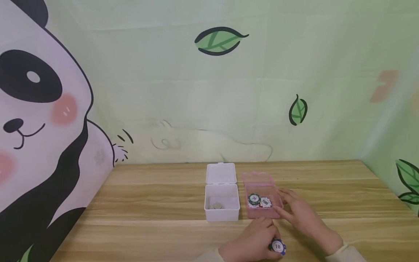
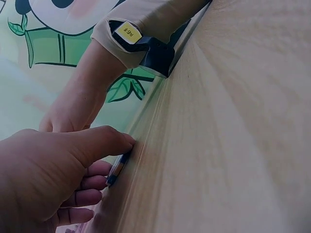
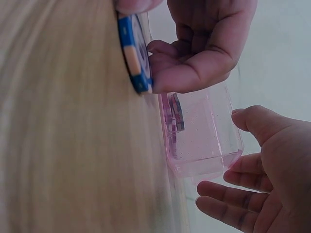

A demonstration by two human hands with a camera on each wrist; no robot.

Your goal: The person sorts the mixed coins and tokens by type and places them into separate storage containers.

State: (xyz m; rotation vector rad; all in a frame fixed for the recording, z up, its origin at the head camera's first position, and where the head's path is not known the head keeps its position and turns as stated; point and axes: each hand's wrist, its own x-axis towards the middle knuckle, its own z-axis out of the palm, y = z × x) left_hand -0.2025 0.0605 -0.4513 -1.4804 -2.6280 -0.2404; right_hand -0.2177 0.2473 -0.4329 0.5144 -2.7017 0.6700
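Observation:
Near the table's front, my left hand [image 1: 253, 238] holds a blue-and-white poker chip [image 1: 277, 247] marked 10 by its edges, between thumb and fingers. The right wrist view shows this chip [image 3: 133, 56] low over the wood. My right hand [image 1: 304, 214] is at the right side of a pink see-through box [image 1: 265, 214], its thumb by the front corner and its fingers farther back. Those fingers look loosely extended, with thumb and forefinger against the box wall. Inside the box lie a dark green chip [image 1: 254, 199], a white chip [image 1: 266, 202] marked 500 and some red-edged ones.
Left of the pink box stands a white box [image 1: 222, 215] with its lid [image 1: 221, 173] tipped back and a few coins [image 1: 217, 206] inside. The pink lid [image 1: 258, 178] is also back. Behind the wooden table [image 1: 147, 203] hangs a printed cloth [image 1: 157, 72].

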